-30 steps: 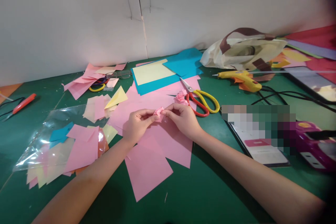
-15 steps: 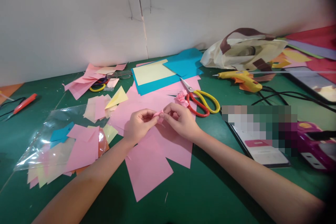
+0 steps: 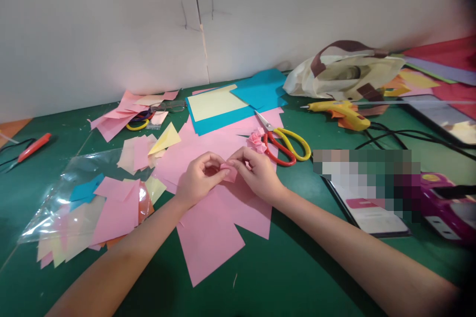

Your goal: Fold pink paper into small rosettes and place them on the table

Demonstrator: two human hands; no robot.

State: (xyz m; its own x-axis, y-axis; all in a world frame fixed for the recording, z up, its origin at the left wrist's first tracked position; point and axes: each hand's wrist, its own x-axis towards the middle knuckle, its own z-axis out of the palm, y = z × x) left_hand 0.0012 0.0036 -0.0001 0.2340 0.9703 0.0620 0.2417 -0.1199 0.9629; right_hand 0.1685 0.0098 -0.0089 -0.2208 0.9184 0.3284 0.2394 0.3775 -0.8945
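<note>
A small piece of pink paper (image 3: 229, 173) is pinched between my two hands, above larger pink sheets (image 3: 215, 242) on the green table. My left hand (image 3: 201, 178) grips its left side between thumb and fingers. On the upper right side, the fingertips of my right hand (image 3: 256, 173) are closed on the same piece. Just beyond my right hand sits a folded pink paper flower (image 3: 257, 139). Scissors (image 3: 284, 146) with one red and one yellow handle lie beside the flower, blades pointing away from me.
Blue sheets (image 3: 262, 90) and a cream sheet (image 3: 215, 101) lie behind my hands. A clear plastic bag (image 3: 48, 213) with paper scraps is at left. To the right are a yellow glue gun (image 3: 344, 111), black cables (image 3: 420, 133), a phone (image 3: 375, 213) and a cloth bag (image 3: 305, 79).
The pink piece has turned between my fingers, and a broader flat face of it now shows. Both hands stay in nearly the same place.
</note>
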